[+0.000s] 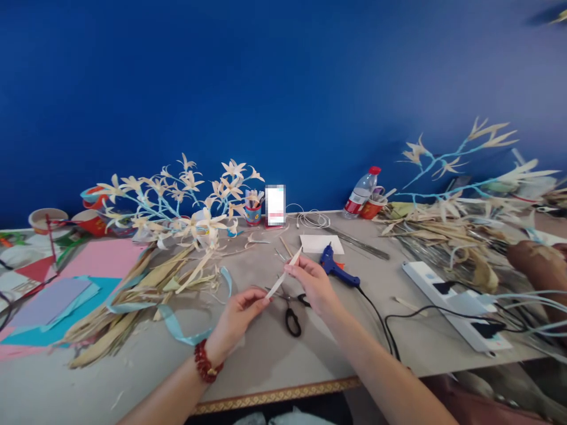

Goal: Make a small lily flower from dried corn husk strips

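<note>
Both hands hold one narrow pale leaf strip (283,274) slantwise above the grey table (266,354). My left hand (237,319), with a red bead bracelet at the wrist, pinches the strip's lower end. My right hand (312,283) pinches it higher up, near the middle. Black-handled scissors (290,313) lie on the table just under and between the hands. A blue glue gun (336,268) rests right behind my right hand, its black cord running toward the front edge.
Dried leaves with a light-blue ribbon (177,324) lie left, coloured paper (53,295) beyond. Pale leaf flowers on blue stems (186,195) stand at the back, beside a cup of sticks (253,209), a phone (275,205) and a bottle (361,192). A white power strip (452,304) sits right.
</note>
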The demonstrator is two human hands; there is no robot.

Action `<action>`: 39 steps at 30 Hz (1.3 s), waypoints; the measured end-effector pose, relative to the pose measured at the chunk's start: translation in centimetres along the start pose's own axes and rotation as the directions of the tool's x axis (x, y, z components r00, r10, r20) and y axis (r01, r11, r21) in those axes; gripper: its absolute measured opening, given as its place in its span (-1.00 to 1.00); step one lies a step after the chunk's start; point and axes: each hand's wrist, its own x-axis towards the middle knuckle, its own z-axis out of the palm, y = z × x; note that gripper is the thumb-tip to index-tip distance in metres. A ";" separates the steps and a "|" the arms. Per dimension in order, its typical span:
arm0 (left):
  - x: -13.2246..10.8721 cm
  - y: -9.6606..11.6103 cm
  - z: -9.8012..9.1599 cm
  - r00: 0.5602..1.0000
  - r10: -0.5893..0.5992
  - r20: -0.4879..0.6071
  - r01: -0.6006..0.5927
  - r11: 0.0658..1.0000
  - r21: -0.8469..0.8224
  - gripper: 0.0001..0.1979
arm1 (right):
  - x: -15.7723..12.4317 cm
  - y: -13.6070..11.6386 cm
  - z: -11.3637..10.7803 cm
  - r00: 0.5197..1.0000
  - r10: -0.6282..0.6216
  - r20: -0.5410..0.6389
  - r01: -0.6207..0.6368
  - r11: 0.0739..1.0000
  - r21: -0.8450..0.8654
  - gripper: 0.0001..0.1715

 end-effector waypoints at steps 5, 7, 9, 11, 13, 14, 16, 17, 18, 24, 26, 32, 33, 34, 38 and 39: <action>0.1 -0.3 -0.4 0.986 0.164 -0.010 -0.160 0.971 0.176 -0.84 | -0.4 -0.7 -0.8 0.985 -0.077 0.155 0.129 0.926 -0.354 -0.65; 0.2 -0.3 -0.4 0.985 0.163 -0.057 -0.155 0.980 0.124 -0.85 | -1.6 -0.8 -1.4 0.971 -0.117 0.210 0.228 0.722 -0.653 -0.64; 0.3 -0.4 -0.4 0.988 0.110 -0.107 -0.109 0.994 0.017 -0.87 | -3.2 -0.6 -2.1 0.964 -0.092 0.249 0.264 0.429 -0.864 -0.67; 0.4 -0.5 -0.4 0.988 0.021 -0.151 -0.037 0.994 -0.104 -0.84 | -4.7 0.0 -2.6 0.964 -0.051 0.263 0.267 0.194 -0.944 -0.69; 0.5 -0.5 -0.2 0.982 -0.050 -0.183 0.018 0.985 -0.172 -0.79 | -5.8 0.6 -2.9 0.965 -0.028 0.260 0.261 0.052 -0.964 -0.68; 0.5 -0.4 -0.1 0.980 -0.065 -0.188 0.031 0.983 -0.179 -0.78 | -6.1 0.8 -2.9 0.967 -0.019 0.253 0.253 0.014 -0.967 -0.68; 0.5 -0.2 0.0 0.982 -0.061 -0.179 0.031 0.986 -0.164 -0.81 | -6.4 1.0 -2.9 0.972 0.006 0.236 0.236 -0.017 -0.972 -0.70; 0.4 0.0 0.1 0.985 -0.045 -0.168 0.018 0.987 -0.158 -0.82 | -6.4 1.0 -2.8 0.974 0.020 0.226 0.227 -0.021 -0.974 -0.72; 0.4 0.2 0.1 0.988 -0.022 -0.156 -0.003 0.988 -0.157 -0.83 | -6.4 0.9 -2.8 0.976 0.030 0.215 0.216 -0.023 -0.976 -0.75; 0.5 0.1 -0.5 0.985 0.061 -0.164 -0.090 0.980 -0.175 -0.87 | -6.7 0.7 -3.2 0.982 0.074 0.174 0.177 -0.032 -0.984 -0.88; 0.6 -0.1 -0.6 0.986 0.024 -0.167 -0.058 0.978 -0.200 -0.88 | -6.9 0.6 -3.6 0.984 0.085 0.158 0.161 -0.025 -0.987 -0.91; 0.4 0.1 -0.8 0.993 -0.027 -0.115 -0.008 0.954 -0.299 -0.84 | -7.5 0.3 -6.0 0.988 0.152 0.038 -0.028 0.409 -0.912 -0.91; 0.3 0.2 -0.8 0.994 -0.041 -0.097 0.008 0.946 -0.325 -0.84 | -7.8 0.3 -6.3 0.981 0.190 0.037 -0.080 0.572 -0.816 -0.86; 0.3 0.4 -0.9 0.995 -0.060 -0.076 0.029 0.933 -0.357 -0.84 | -8.1 0.4 -6.4 0.973 0.228 0.046 -0.138 0.722 -0.678 -0.79; 0.1 1.0 -0.9 0.994 -0.113 0.010 0.102 0.855 -0.508 -0.84 | -9.6 0.8 -5.1 0.945 0.302 0.122 -0.280 0.945 -0.167 -0.49; 0.0 1.1 -0.8 0.992 -0.121 0.020 0.112 0.832 -0.543 -0.85 | -10.1 1.0 -4.3 0.937 0.318 0.146 -0.301 0.945 -0.128 -0.47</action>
